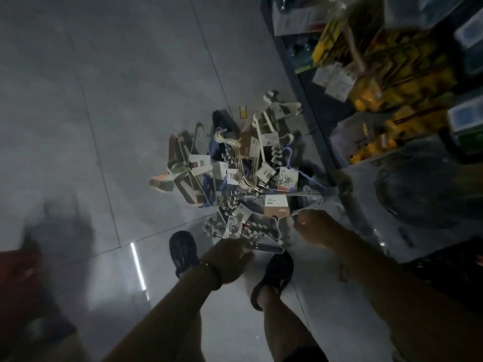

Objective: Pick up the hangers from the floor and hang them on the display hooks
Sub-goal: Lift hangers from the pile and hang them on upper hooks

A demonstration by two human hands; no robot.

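Note:
A jumbled pile of hangers (243,165) with paper labels lies on the grey tiled floor in front of my feet. My left hand (230,257) reaches down to the near edge of the pile, fingers curled round a bundle of clip hangers (245,228). My right hand (316,228) is curled round the end of a clear hanger bundle with a brown label (282,207). The frame is blurred, so the exact finger contact is unclear. No display hooks are plainly visible.
A dark shelf unit (324,121) with yellow packaged goods (392,74) runs along the right. My two black shoes (183,254) stand just behind the pile. A red object (21,278) sits at the left edge. Bare floor tiles (104,100) spread to the left.

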